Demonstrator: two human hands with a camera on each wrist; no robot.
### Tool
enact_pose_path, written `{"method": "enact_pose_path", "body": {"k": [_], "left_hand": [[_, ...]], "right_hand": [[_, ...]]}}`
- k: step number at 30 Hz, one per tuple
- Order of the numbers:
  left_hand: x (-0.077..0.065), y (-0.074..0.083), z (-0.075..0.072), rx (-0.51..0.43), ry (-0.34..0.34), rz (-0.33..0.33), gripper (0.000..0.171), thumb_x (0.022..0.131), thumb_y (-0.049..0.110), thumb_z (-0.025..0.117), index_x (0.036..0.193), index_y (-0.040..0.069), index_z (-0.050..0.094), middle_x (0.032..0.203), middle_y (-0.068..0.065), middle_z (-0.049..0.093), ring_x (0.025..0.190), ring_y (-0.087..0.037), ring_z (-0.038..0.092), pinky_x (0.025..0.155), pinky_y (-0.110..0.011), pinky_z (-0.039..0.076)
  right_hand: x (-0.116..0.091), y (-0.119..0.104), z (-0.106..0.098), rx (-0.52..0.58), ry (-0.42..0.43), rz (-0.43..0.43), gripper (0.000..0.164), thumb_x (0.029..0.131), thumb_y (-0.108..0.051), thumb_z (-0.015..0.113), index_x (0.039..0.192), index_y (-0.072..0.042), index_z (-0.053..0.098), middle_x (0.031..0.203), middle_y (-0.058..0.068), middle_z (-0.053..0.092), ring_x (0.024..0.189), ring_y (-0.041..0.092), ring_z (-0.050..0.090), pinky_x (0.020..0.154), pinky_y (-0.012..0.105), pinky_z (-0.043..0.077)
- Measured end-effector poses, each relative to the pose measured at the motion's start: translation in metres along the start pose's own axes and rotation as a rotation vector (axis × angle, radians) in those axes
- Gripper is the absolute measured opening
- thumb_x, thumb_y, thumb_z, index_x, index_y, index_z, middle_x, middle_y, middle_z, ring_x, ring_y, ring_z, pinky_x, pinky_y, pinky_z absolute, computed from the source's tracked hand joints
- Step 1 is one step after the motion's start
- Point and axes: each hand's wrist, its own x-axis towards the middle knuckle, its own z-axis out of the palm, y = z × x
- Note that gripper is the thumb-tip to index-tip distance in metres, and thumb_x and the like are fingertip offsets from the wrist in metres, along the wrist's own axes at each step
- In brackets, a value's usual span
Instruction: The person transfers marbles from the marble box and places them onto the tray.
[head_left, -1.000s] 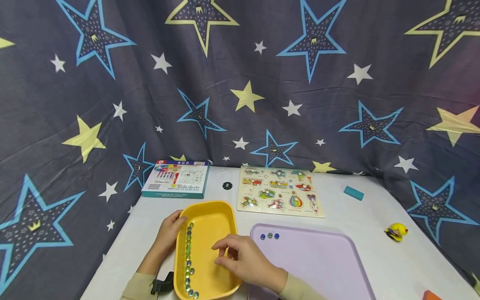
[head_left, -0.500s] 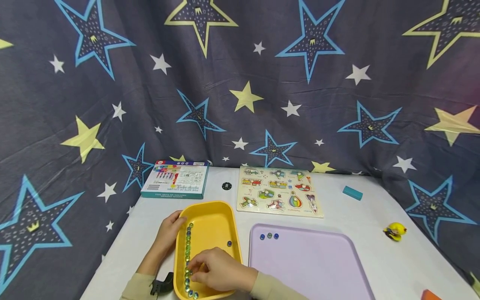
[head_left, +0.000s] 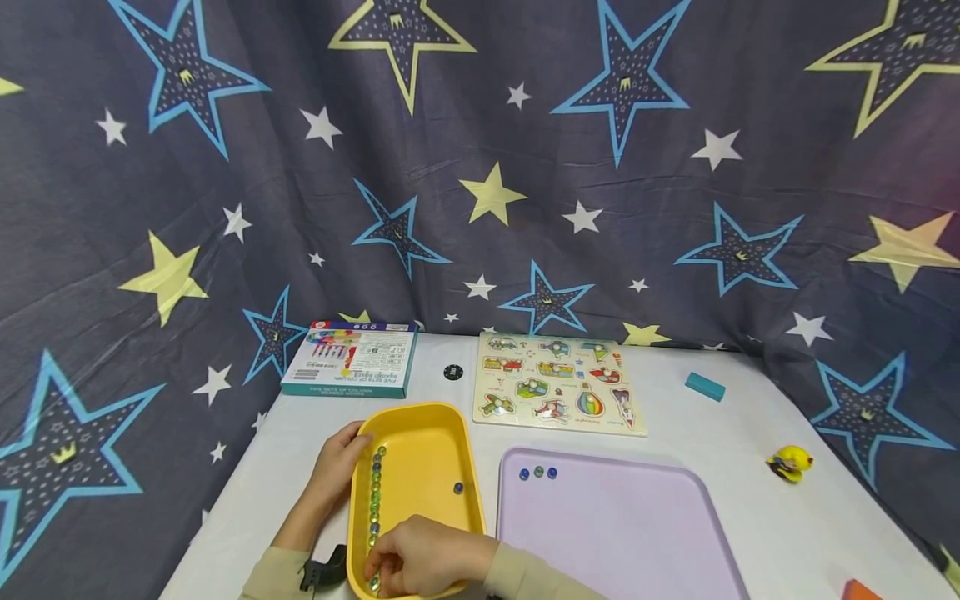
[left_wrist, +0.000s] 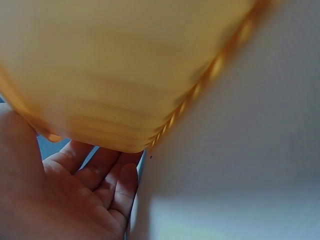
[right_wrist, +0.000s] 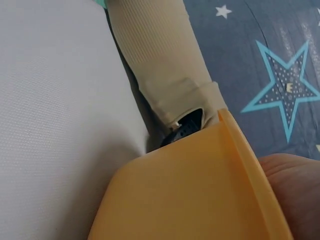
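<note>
My left hand [head_left: 336, 468] grips the left wall of a yellow tray [head_left: 423, 442], thumb at the rim; in the left wrist view its fingers [left_wrist: 102, 177] lie under the tray's edge. Along the tray's left side runs a row of green and blue glass marbles [head_left: 376, 496]. My right hand [head_left: 427, 554] is inside the tray's near end, fingers bent down at the row's near marbles and hiding some of them. I cannot tell whether it pinches one. A single blue marble [head_left: 459, 488] lies by the tray's right wall. In the right wrist view, the tray's outer wall [right_wrist: 175, 190] hides most of the work.
A lilac tray [head_left: 615, 517] with three marbles [head_left: 538, 472] stands to the right. Behind are a boxed toy [head_left: 351, 360], a black disc [head_left: 453, 372] and a picture puzzle board [head_left: 558, 383]. A teal block [head_left: 705, 386], yellow duck [head_left: 790, 463] and orange piece [head_left: 861, 591] lie right.
My right hand has let go of the blue marble by the tray's right wall, moved left to the marble row, then slid toward its near end. The left hand keeps its hold.
</note>
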Motion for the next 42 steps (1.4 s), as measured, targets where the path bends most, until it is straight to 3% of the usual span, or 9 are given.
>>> {"method": "enact_pose_path", "body": {"k": [14,17,22,26,33,37,42], "left_hand": [[0.001,0.0,0.002,0.019,0.023,0.027,0.03,0.092,0.025,0.048,0.114,0.008,0.059,0.097,-0.013,0.062,0.08,-0.022,0.056,0.069,-0.025,0.048],[0.001,0.001,0.002,0.022,0.024,0.022,0.03,0.091,0.024,0.048,0.114,0.008,0.059,0.097,-0.012,0.062,0.08,-0.022,0.056,0.069,-0.024,0.048],[-0.001,0.003,0.002,0.024,0.018,0.014,0.031,0.091,0.025,0.048,0.114,0.006,0.059,0.099,-0.013,0.061,0.081,-0.021,0.056,0.069,-0.024,0.048],[0.0,0.003,0.002,0.031,0.018,0.016,0.032,0.091,0.025,0.048,0.115,0.006,0.058,0.098,-0.013,0.061,0.08,-0.022,0.056,0.069,-0.024,0.048],[0.0,0.002,0.002,0.017,0.009,0.004,0.03,0.091,0.026,0.047,0.116,0.011,0.057,0.093,-0.012,0.061,0.075,-0.023,0.056,0.067,-0.026,0.049],[0.0,0.002,0.002,0.009,0.006,0.002,0.03,0.092,0.025,0.047,0.116,0.011,0.057,0.095,-0.012,0.061,0.076,-0.024,0.057,0.067,-0.026,0.049],[0.0,0.002,0.001,0.005,0.009,-0.005,0.031,0.092,0.026,0.047,0.116,0.011,0.057,0.097,-0.012,0.061,0.079,-0.024,0.056,0.069,-0.025,0.049]], "right_hand": [[-0.001,0.005,-0.001,0.135,-0.044,0.011,0.01,0.083,-0.011,0.062,0.09,-0.017,0.066,0.07,-0.02,0.058,0.064,-0.013,0.05,0.063,0.008,0.042],[-0.004,0.005,-0.005,0.135,-0.007,-0.017,0.011,0.087,-0.012,0.057,0.093,-0.017,0.065,0.075,-0.019,0.058,0.066,-0.011,0.049,0.064,0.009,0.042],[-0.012,0.002,-0.018,0.119,0.215,-0.041,0.013,0.091,-0.024,0.052,0.091,-0.019,0.065,0.082,-0.019,0.055,0.072,-0.008,0.047,0.068,0.011,0.041],[-0.027,0.004,-0.031,0.247,0.389,-0.014,0.011,0.087,-0.031,0.058,0.086,-0.022,0.064,0.075,-0.017,0.055,0.065,-0.004,0.047,0.058,0.015,0.042],[-0.073,0.019,-0.056,0.417,0.645,-0.015,0.01,0.085,-0.016,0.061,0.094,-0.012,0.063,0.08,0.0,0.062,0.059,0.004,0.05,0.05,0.021,0.045],[-0.105,0.034,-0.067,0.435,0.78,0.086,0.015,0.084,-0.006,0.061,0.098,-0.008,0.062,0.083,0.009,0.061,0.054,0.008,0.049,0.047,0.024,0.044],[-0.136,0.083,-0.066,0.359,0.932,0.307,0.018,0.08,-0.008,0.067,0.097,-0.013,0.064,0.08,0.003,0.059,0.055,0.009,0.051,0.047,0.024,0.044]]}}
